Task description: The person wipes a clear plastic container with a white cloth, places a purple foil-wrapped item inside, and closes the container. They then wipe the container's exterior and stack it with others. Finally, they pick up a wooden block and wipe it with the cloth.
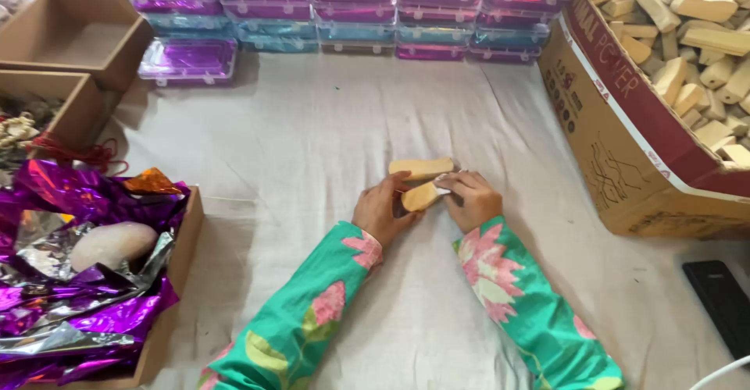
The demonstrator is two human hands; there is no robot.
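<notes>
Two wooden blocks (420, 181) pinched between fingertips, left hand (380, 206) and right hand (472, 199) both grasping them

A cloth-covered table (328, 148) is bearing cardboard boxes (625, 156), stacked plastic cases (351, 7), a foil-filled tray (168, 312) and a dark phone (723, 304).

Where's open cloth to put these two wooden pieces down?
Bare cloth lies between the stacked plastic cases and both hands: left hand, right hand. Another bare patch lies between the sleeves. Crowded: foil tray at left, cardboard box of wooden blocks at right.
</notes>
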